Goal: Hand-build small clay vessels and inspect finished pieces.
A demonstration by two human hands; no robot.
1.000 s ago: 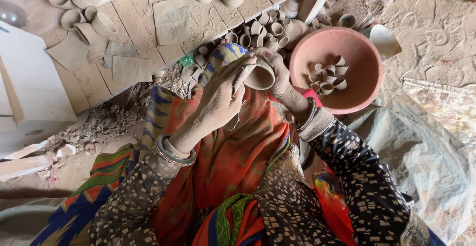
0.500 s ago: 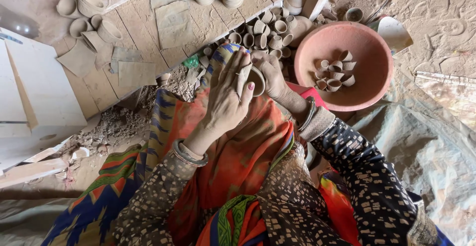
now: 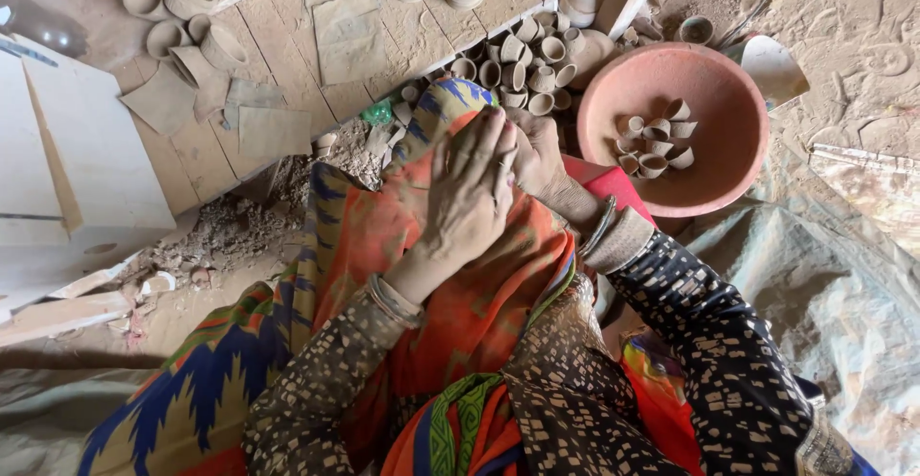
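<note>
- A small clay cup was expected between the hands, but it is hidden behind the left hand (image 3: 470, 198); its shape cannot be told.
- The hands are met over the orange patterned cloth (image 3: 479, 303) on the lap, just left of the pink clay bowl (image 3: 738, 140).
- The left hand is laid flat, back upward, fingers (image 3: 489, 145) stretched together and pointing away from the body, toward the upper left of the bowl.
- The right hand (image 3: 539, 155) is tucked just behind the left, between it and the bowl, with its fingers curled inward; what is gripped cannot be told.
- Both wrists are ringed by bangles (image 3: 602, 227), and dark speckled sleeves (image 3: 709, 342) are worn.
- Inside the bowl a cluster of small clay cups (image 3: 654, 140) is lying, some on their sides.
- More small cups are heaped in a loose pile (image 3: 522, 64) on the wooden boards (image 3: 287, 64) left of the bowl, just beyond the hands.
- Flat clay slabs (image 3: 273, 131) are spread on the boards farther left of the bowl.
</note>
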